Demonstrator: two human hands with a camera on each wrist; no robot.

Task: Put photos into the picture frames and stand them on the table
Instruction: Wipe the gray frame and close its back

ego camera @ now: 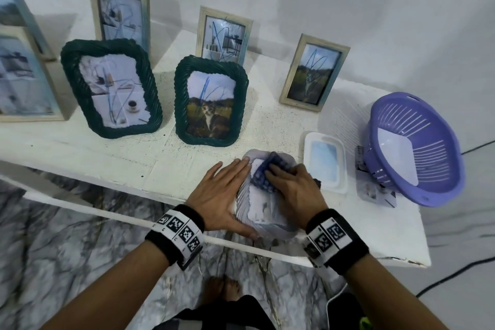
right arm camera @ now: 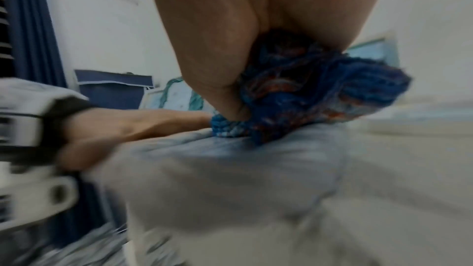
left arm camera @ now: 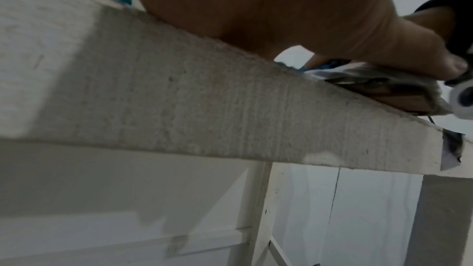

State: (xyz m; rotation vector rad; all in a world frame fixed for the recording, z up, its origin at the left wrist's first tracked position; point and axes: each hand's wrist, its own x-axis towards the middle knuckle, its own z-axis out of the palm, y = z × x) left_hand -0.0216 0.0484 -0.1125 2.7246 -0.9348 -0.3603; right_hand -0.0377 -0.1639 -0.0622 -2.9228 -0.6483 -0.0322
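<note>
Marble-patterned floor (ego camera: 80,236) ran under the front edge of the white bench (ego camera: 107,182).

- Nearest thing on the bench: a pale woven frame (ego camera: 263,211), lying flat at the front edge, right of centre. A light print showed in its opening. Its near end slightly overhung the edge, as best I could tell.
- Long axis ran from the front edge toward the back, leaning a little to the left.
- My left hand (ego camera: 219,193) lay along the frame's left long side. The fingers were straight and flat, and the thumb pressed at the near corner. It was steadying the frame, not gripping it.
- My right hand (ego camera: 292,190) sat on the far half of the frame. Its fingers were bunched around a blue cloth (ego camera: 261,173), pressed to the face. The right wrist view was blurred.
- The frame sat directly between my hands, so both were equally near. My read was that lifting the far end would turn on the left hand's hold on the long side.
- Just to the right sat a shallow white tray (ego camera: 325,163). Beyond it a purple basket (ego camera: 417,147) was tipped on loose prints (ego camera: 375,190).
- Mid-bench, two dark green wicker frames (ego camera: 111,88) (ego camera: 210,100) stood filled.
- Toward the back edge, three pale wooden frames (ego camera: 119,12) (ego camera: 223,35) (ego camera: 313,72) also stood upright.
</note>
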